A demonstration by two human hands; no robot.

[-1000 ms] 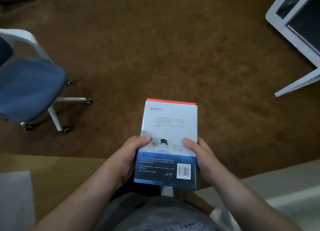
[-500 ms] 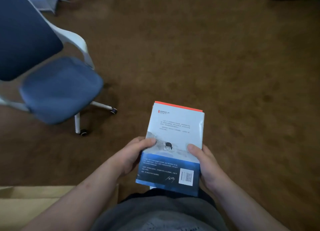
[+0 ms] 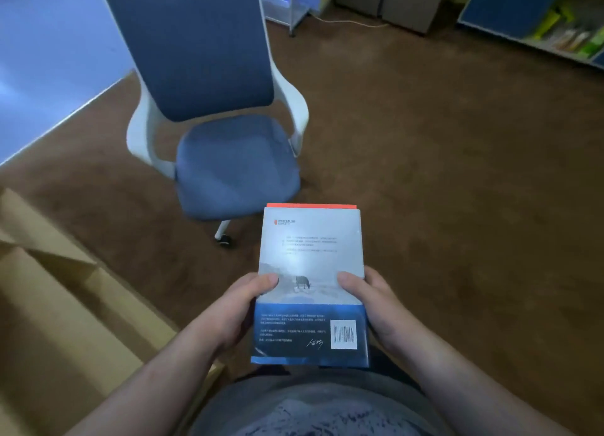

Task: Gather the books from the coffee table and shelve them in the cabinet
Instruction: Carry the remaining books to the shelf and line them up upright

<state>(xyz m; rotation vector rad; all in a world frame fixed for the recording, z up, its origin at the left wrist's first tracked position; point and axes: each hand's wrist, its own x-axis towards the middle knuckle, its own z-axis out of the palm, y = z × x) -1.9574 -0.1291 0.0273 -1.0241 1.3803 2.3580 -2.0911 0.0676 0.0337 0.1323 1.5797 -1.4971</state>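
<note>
Brown carpet [image 3: 425,141] filled the room, with a blue office chair [image 3: 235,161] ahead and open shelving [image 3: 555,17] far off at the upper right. The books [image 3: 310,272], a white-and-blue one stacked on an orange-edged one, were held flat before the waist. The left hand [image 3: 242,308] and right hand [image 3: 372,305] gripped the long edges, thumbs on the top cover. Stiff and probably light, the glossy covers could slide, so pinching both together at the edges seemed wise.

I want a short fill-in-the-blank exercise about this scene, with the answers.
1. The left hand and right hand both hold the ____.
2. The chair ahead has a ____ seat.
3. The barcode sits nearer the ____ hand.
Answers: book; blue; right.
</note>
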